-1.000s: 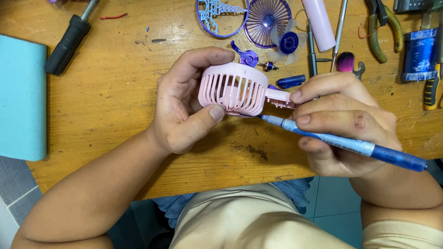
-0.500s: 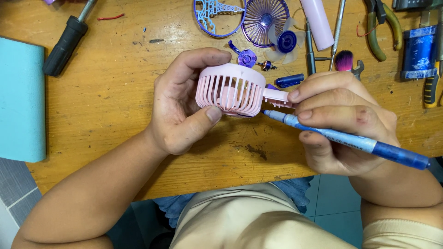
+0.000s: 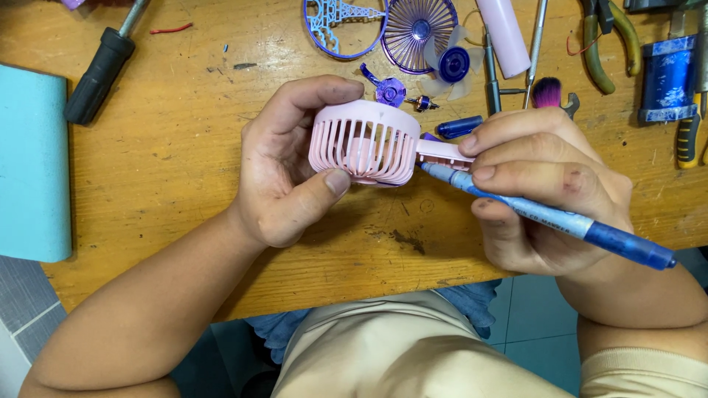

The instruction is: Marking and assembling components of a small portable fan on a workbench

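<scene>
Over the bench [image 3: 184,184], your left hand [image 3: 284,173] clamps the pink fan cage [image 3: 365,144]; your right hand [image 3: 542,195] grips a blue pen [image 3: 546,214], tip at the cage's stub, which likely needs a steady hold.

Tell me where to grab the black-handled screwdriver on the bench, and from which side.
Grip the black-handled screwdriver around its thick black handle, coming from above. It lies flat and slanted on the wooden bench, apart from other things. The handle is its widest part; the thin metal shaft runs off the top edge.

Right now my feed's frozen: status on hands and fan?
Left hand grips pink fan cage. Right hand holds its stem, plus blue pen. Nothing in the way.
</scene>
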